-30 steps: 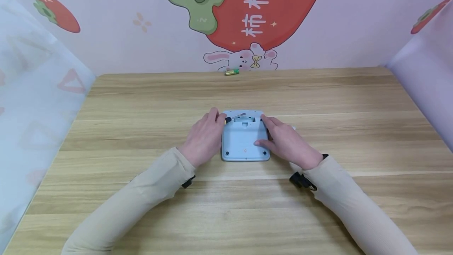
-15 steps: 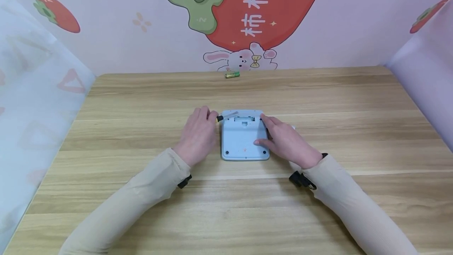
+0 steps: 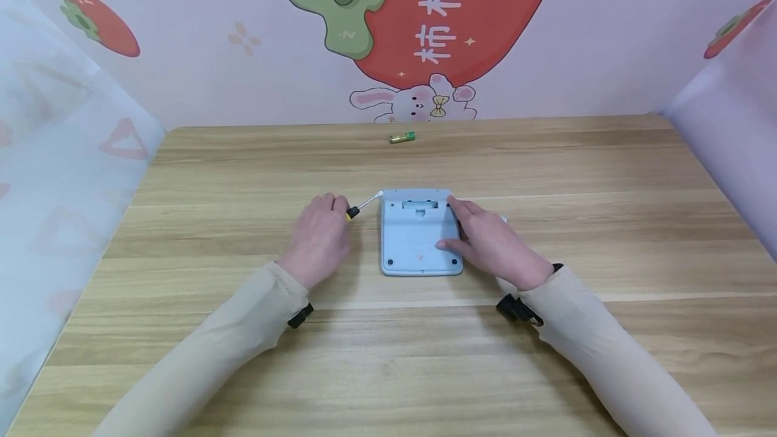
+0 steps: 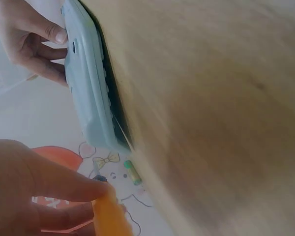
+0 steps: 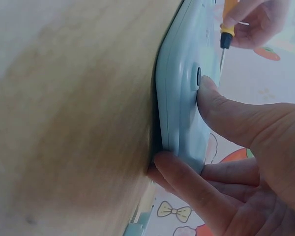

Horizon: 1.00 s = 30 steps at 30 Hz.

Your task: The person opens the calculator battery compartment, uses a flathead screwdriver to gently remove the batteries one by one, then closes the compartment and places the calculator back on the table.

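Hands (image 3: 318, 238) apart (screwdriver (image 3: 353, 212) in left)

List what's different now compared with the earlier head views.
The left hand moved left and slightly nearer the person, drawing the screwdriver back from over the blue device. The battery shifted nearer from the table's far edge. Nothing was released; the device and the right hand gripping it stayed put.

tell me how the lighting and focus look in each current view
Head: bright and fairly sharp, with a soft shadow beside the right sleeve; left wrist: hazy, the orange screwdriver handle blurred; right wrist: also hazy, a soft-edged dark patch on the tabletop.
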Each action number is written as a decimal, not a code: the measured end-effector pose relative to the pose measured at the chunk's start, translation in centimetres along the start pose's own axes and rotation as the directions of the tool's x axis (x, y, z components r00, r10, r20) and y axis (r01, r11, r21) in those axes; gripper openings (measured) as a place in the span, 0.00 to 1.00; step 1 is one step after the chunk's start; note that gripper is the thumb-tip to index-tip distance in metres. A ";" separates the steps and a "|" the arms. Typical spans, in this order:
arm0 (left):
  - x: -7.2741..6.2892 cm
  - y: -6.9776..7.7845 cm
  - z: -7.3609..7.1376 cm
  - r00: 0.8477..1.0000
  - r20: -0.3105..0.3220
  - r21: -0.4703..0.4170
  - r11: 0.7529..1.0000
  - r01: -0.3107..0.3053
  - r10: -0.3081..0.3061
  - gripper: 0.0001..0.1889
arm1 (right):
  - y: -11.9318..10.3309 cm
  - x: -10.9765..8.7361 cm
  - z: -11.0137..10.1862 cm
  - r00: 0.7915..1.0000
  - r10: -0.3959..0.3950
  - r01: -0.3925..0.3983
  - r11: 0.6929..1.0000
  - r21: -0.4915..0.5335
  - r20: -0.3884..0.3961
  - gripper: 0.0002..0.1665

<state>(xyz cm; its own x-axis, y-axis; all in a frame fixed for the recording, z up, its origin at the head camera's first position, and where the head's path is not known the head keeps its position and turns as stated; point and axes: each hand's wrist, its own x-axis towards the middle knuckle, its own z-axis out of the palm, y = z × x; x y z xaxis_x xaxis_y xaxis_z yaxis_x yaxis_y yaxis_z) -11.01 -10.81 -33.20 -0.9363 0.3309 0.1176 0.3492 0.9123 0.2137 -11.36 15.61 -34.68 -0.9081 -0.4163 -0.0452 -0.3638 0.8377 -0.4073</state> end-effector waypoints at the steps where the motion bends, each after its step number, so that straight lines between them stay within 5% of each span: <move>1: -0.1 -0.2 0.0 1.000 0.006 -0.009 1.000 0.005 -0.005 0.08 | 0.0 0.0 0.0 1.000 0.001 -0.001 1.000 0.001 0.000 0.47; 11: -0.6 -1.5 -0.4 0.992 0.080 -0.066 0.993 0.100 -0.094 0.07 | -0.1 0.0 -0.1 1.000 0.015 -0.015 1.000 0.002 0.007 0.47; 17: -0.8 -2.1 -0.9 0.969 0.190 -0.049 0.984 0.170 -0.158 0.10 | -0.1 0.0 -0.2 1.000 0.019 -0.019 1.000 0.002 0.010 0.47; 30: -1.1 -2.6 -1.3 0.923 0.311 -0.040 0.967 0.252 -0.227 0.07 | 0.0 0.0 0.0 1.000 0.007 -0.007 1.000 0.005 0.000 0.47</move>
<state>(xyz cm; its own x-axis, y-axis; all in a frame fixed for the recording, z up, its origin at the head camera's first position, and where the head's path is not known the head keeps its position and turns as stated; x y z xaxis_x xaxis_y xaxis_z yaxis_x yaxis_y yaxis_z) -10.82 -13.84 -32.58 -0.9548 0.1731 -0.2415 0.1036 0.9558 0.2752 -11.36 15.64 -34.68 -0.9106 -0.4105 -0.0484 -0.3564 0.8390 -0.4112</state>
